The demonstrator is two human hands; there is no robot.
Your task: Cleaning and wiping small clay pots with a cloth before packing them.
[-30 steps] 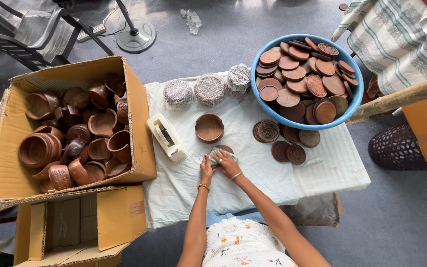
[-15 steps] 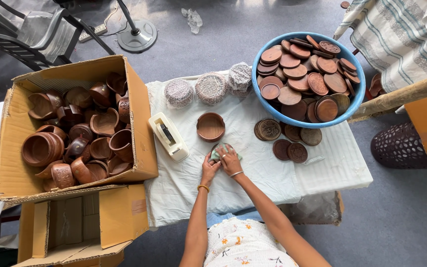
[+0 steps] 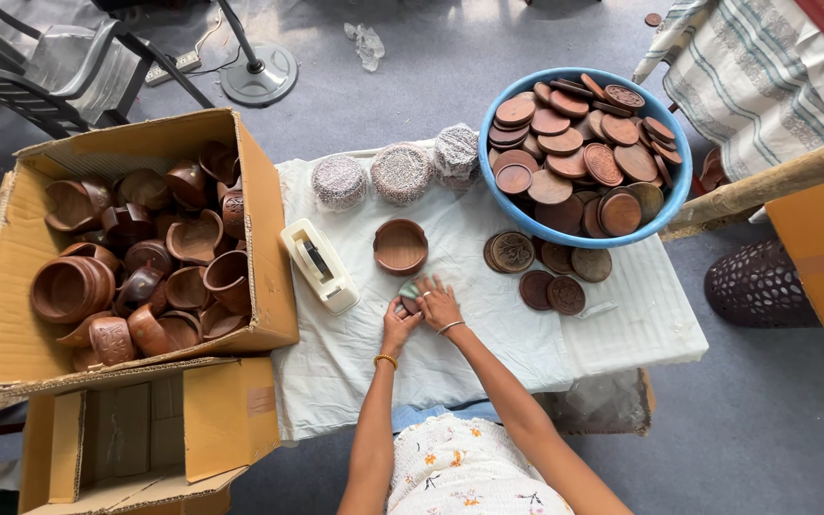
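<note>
While both hands meet on the white cloth (image 3: 488, 343), a small round piece (image 3: 410, 296) is clasped between left hand (image 3: 399, 322) and right hand (image 3: 439, 303). A wooden bowl (image 3: 400, 246) is seen just beyond.

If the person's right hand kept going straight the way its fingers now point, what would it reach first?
Probably the wooden bowl. The right hand lies on the small round piece with fingers pointing up the white cloth, slightly left. The bowl sits just beyond, though the exact line is hard to judge.
</note>
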